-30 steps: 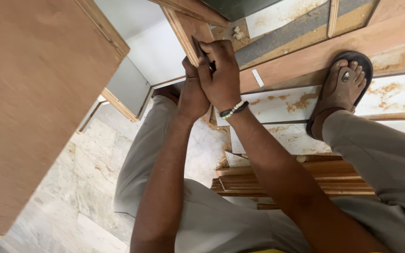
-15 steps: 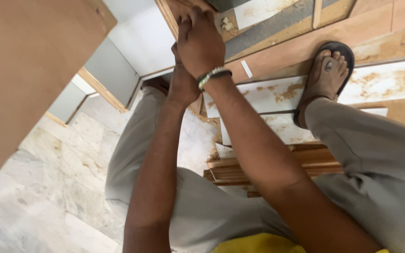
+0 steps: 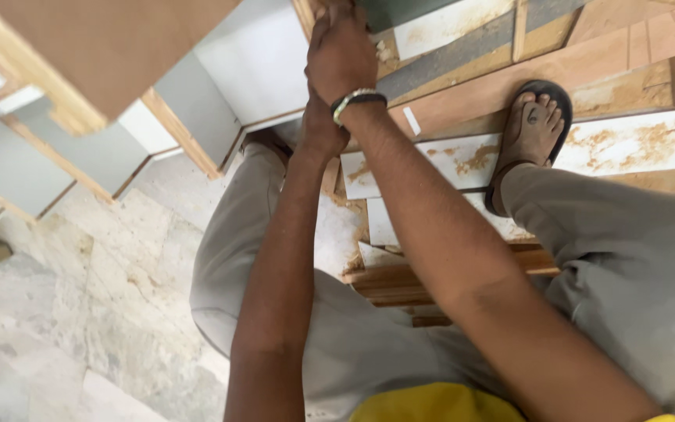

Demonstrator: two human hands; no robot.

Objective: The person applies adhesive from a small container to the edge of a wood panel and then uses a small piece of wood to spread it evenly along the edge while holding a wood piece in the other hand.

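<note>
Since a second ago I see both hands climb to 12 o'clock. Right hand (image 3: 343, 55) covers the left hand (image 3: 320, 129), both closed on the wood strip (image 3: 304, 14) at frame top; exact grip unclear. Work continues.

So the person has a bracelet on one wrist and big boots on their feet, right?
Not quite. The bracelet is there, on the right hand's wrist, but the footwear is wrong. The head view shows an open dark sandal with bare toes resting on the boards, not a boot. The other foot is mostly hidden behind the arms.
</note>
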